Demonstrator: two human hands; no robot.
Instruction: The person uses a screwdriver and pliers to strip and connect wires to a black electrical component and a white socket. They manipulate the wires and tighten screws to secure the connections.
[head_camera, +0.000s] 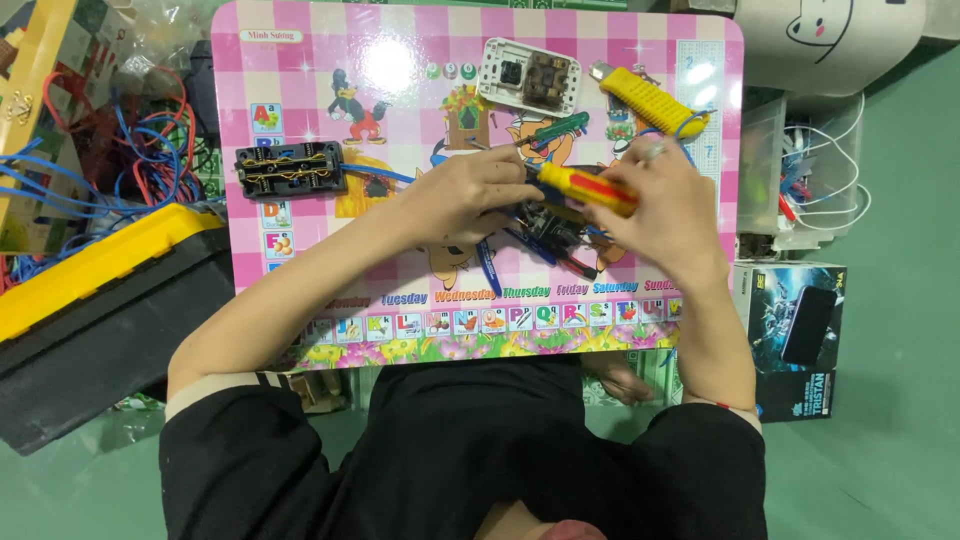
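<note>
Head view: right hand (665, 205) clenched around yellow screwdriver (588, 188), long axis near-horizontal, tip toward left hand (470, 195) gripping black part (548, 228).

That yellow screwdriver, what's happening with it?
A person sits at a small pink table. Their right hand holds the yellow screwdriver, its tip pointing toward the left hand. Both hands are over a small black part with blue wires. A white switch lies farther back.

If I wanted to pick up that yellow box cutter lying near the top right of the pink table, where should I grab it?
Grip the yellow cutter across the middle of its long handle, coming from above. It lies flat and slanted on the pink table, metal tip toward the white switch plate; stay clear of that end. The blue wire loop crowds its lower end.
</note>
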